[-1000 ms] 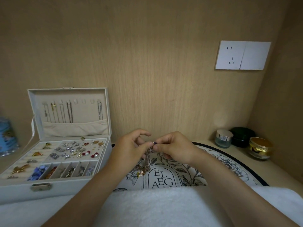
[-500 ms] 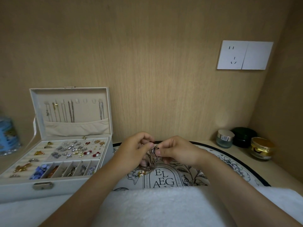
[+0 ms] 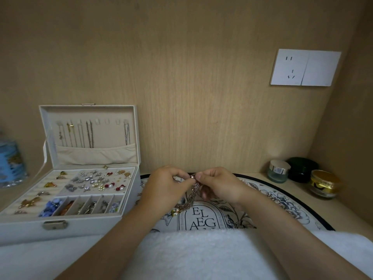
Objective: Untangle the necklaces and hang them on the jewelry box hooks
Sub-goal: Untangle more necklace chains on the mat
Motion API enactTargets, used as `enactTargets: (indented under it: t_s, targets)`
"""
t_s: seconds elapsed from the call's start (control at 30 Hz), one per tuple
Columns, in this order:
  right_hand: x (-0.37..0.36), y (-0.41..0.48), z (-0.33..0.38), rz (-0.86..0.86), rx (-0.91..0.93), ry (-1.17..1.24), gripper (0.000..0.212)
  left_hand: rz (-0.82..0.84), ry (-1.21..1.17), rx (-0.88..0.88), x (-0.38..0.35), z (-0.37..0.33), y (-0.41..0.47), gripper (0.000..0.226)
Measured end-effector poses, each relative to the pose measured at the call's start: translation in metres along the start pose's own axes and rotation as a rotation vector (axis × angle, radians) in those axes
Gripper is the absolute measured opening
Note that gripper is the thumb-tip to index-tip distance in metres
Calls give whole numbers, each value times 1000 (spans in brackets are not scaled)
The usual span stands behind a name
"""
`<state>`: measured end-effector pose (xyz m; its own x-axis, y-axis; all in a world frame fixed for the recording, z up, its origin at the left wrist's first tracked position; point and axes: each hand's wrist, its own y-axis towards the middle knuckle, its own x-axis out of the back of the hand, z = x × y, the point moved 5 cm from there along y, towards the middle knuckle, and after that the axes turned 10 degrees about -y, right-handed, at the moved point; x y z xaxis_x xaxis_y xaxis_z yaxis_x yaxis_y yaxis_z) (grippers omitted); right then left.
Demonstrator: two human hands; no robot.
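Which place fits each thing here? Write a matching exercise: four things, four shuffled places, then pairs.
Things: 1 tangled necklaces; 2 jewelry box; 3 gold-lidded jar; 4 wall socket.
Places: A on the wall, upper right; B pinched between left hand and right hand; C left of printed mat; D right of mat, in the corner.
Pairs: 1-B; 2-C; 3-D; 4-A.

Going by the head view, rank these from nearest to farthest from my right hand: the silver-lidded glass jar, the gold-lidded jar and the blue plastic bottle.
1. Silver-lidded glass jar, just right of the right hand.
2. Gold-lidded jar, farther right, by the side wall.
3. Blue plastic bottle, far left, beyond the white jewelry box.
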<state>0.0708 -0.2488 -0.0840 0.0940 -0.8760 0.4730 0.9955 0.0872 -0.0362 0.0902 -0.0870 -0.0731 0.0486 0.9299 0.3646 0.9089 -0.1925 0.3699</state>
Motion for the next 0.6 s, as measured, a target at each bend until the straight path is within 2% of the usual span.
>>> enactTargets:
  t_s: [0.17, 0.27, 0.33, 0.4, 0.43, 0.5, 0.53, 0.6]
  targets:
    - [2, 3, -1, -71, -89, 44, 25, 20, -189, 129, 3, 5, 8, 6]
    - [9, 1, -6, -81, -158, -209, 19, 6, -259, 109, 7, 2, 11, 4]
    - [10, 1, -4, -90, -123, -369, 11, 34, -369, 119, 6, -3, 11, 3]
    - [8, 3, 5, -77, -5, -293, 32, 71, -450, 115, 5, -8, 11, 1]
    - [6, 3, 11, -45, 65, -208, 36, 81, -476, 104, 4, -12, 10, 1]
    - [3, -2, 22, 41, 154, -42, 24, 65, -457, 36, 6, -17, 8, 4]
    - [3, -3, 24, 51, 163, -1, 17, 54, -404, -13, 7, -20, 8, 5]
    - [7, -3, 21, 16, 138, 55, 15, 74, -272, -57, 6, -18, 7, 13]
